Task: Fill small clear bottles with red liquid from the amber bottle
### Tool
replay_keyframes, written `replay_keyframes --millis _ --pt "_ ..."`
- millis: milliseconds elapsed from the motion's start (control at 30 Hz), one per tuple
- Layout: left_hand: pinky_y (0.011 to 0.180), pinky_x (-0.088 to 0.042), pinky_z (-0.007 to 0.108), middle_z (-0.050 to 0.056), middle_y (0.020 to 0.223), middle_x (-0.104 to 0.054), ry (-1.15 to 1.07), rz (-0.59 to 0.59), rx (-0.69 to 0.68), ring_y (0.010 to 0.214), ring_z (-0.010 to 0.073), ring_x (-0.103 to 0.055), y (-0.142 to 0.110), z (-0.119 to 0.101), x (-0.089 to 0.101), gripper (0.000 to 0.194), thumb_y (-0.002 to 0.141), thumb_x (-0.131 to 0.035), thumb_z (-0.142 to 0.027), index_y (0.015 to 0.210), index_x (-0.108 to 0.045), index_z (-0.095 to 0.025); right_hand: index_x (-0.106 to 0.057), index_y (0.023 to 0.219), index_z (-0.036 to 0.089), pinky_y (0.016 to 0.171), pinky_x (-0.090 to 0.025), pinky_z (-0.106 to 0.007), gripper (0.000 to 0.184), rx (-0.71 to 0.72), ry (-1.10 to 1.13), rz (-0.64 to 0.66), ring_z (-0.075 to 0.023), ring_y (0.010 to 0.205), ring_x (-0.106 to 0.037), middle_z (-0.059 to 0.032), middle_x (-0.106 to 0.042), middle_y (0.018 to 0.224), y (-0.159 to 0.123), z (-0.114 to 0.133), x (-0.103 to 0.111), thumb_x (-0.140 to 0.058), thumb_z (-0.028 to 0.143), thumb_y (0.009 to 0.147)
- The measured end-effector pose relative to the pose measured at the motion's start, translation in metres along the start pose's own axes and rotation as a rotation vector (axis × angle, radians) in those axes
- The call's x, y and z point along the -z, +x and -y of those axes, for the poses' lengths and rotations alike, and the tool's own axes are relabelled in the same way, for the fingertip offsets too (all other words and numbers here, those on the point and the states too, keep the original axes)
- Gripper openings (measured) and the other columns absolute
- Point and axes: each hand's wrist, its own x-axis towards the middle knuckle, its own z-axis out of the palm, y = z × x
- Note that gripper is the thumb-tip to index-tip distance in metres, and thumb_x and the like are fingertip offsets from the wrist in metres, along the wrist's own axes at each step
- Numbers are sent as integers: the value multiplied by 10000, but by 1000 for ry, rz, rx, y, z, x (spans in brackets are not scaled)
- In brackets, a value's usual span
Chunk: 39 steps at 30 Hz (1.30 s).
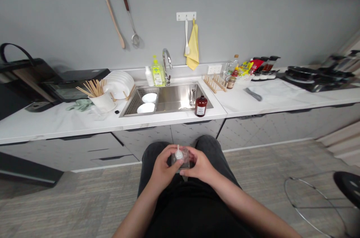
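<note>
Over my lap, my left hand point(167, 165) and my right hand point(199, 161) close round a clear, square-sided container point(186, 158) from both sides. A small white piece with a rounded body and a thin upright tip point(178, 153) shows at its left, looking like a small upturned funnel. My left thumb lies just below that piece, and I cannot tell whether it touches it. Fingers hide much of the container, so its contents do not show. Nearest beyond my hands, a dark red-brown bottle point(200, 107) with a white label stands upright at the sink's front right corner.
A steel sink point(177, 97) holds white bowls point(147, 107) at its left. Left of it stand a chopstick holder point(102, 102) and plates point(119, 82). A wooden rack point(215, 83), a grey-handled utensil point(253, 94) and a stove point(313, 78) lie rightward. A metal-framed stool point(312, 208) stands at right.
</note>
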Motion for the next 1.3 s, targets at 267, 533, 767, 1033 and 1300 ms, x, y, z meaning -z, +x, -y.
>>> replay_keyframes --millis 267,533,767,1033,1300 --pt "1184 -555 495 146 1427 -758 -74 80 41 1359 333 -712 2 -2 0 435 1086 -710 -559 1366 -809 -241 -754 1418 237 1059 -680 -453 834 -36 58 -18 -308 1156 -842 -101 -850 1329 0 -6 3 -1103 390 676" --pt "999 -600 401 92 1181 -786 -53 -67 134 1080 263 -754 2 14 -18 450 865 -959 -493 1100 -699 -210 -745 1455 231 1114 -653 -476 848 -4 -32 -36 -325 1199 -828 -107 -850 1327 -4 -9 6 -1091 389 697" --pt "1180 -550 498 149 1385 -763 -36 126 2 1329 328 -716 5 1 -7 413 1080 -714 -536 1336 -788 -220 -742 1452 232 1107 -656 -476 854 10 15 -51 -311 1169 -836 -108 -844 1341 -5 -8 7 -1094 410 695" --pt "1055 -597 429 102 1252 -782 63 85 61 1152 271 -758 3 4 -12 345 980 -852 -409 1218 -685 -224 -744 1463 230 1079 -661 -456 851 8 -77 -62 -307 1163 -831 -99 -849 1325 -14 -18 15 -1089 394 702" --pt "1060 -594 434 115 1233 -798 116 88 45 1138 273 -759 6 -5 -8 314 999 -825 -432 1216 -762 -214 -749 1457 230 1090 -657 -468 850 4 -44 -57 -314 1173 -835 -108 -844 1356 -12 -16 11 -1088 382 692"
